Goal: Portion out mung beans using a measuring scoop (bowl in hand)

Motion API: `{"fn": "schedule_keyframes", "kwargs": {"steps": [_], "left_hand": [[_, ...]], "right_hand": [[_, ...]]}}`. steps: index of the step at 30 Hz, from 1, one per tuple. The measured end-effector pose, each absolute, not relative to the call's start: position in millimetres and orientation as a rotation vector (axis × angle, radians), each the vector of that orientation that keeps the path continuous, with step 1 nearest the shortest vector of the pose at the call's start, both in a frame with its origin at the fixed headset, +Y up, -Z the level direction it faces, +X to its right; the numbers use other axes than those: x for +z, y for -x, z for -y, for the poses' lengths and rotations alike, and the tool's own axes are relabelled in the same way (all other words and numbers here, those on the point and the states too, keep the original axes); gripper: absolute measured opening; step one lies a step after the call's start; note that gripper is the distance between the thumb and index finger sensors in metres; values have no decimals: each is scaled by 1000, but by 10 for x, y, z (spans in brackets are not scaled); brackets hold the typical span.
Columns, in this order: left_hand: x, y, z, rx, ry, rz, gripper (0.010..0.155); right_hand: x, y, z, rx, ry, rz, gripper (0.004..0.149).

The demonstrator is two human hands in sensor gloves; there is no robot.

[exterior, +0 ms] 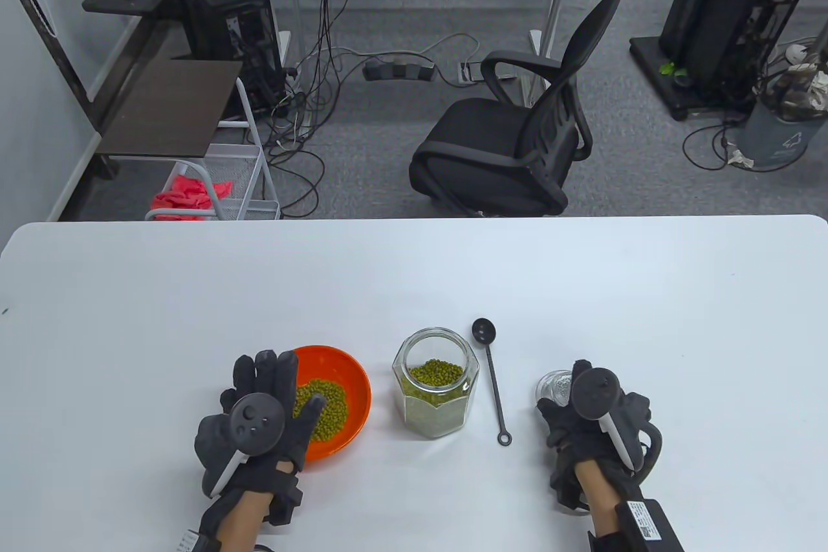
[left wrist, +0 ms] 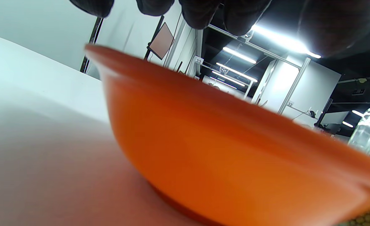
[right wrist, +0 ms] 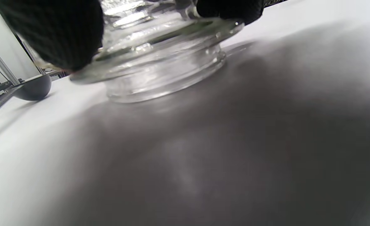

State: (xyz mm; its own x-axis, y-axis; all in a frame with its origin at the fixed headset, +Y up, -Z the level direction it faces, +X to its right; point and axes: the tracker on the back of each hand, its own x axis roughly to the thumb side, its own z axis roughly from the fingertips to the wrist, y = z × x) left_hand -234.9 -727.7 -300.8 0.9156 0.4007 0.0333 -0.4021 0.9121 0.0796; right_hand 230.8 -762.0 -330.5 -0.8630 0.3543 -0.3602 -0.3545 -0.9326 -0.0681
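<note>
Your left hand (exterior: pixel 259 422) hovers with fingers (exterior: pixel 275 371) spread over the smooth orange bowl (exterior: pixel 346 384), while your right hand (exterior: pixel 595 422) fingers (right wrist: pixel 56 34) pinch the ribbed glass lid (right wrist: pixel 163 53) on the bench (exterior: pixel 414 274).

Table (exterior: pixel 194 293): carries everything; all the items sit in a row near its front edge.
Bowl (exterior: pixel 346 384): left end of the row, on the table, mung beans (exterior: pixel 326 400) inside it.
Left hand (exterior: pixel 259 422): over the bowl's left rim, fingers reaching above the beans.
Jar (exterior: pixel 435 384): just right of the bowl, upright, beans inside it too.
Measuring scoop (exterior: pixel 493 377): right of the jar, flat on the table, cup end toward the far side, handle toward the front.
Jar lid (exterior: pixel 554 386): right of the scoop, on the table.
Right hand (exterior: pixel 598 422): on the lid from the near side, fingertips (right wrist: pixel 59 34) touching its rim.
Office chair (exterior: pixel 517 131): on the floor behind the table.
</note>
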Motion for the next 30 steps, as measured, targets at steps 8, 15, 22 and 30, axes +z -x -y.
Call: {"fn": "schedule_keyframes", "kwargs": {"steps": [8,15,22,30], "left_hand": [[-3009,2348,7278,408,-76,11,80],[-3015,2349,7295,420,-79,17,80],[-3022,2329,7301,420,-68,28,80],[-3028,2330,7314,437,-62,28,80]], "right_hand": [[-3290,-2300,7592,2732,533,58,83],[-3246,-2297,7524,2728,527,98,83],[-3202,-2228,7323,2714,490,175,83],[-3143,-1998,6913,2689,363,309,83]]}}
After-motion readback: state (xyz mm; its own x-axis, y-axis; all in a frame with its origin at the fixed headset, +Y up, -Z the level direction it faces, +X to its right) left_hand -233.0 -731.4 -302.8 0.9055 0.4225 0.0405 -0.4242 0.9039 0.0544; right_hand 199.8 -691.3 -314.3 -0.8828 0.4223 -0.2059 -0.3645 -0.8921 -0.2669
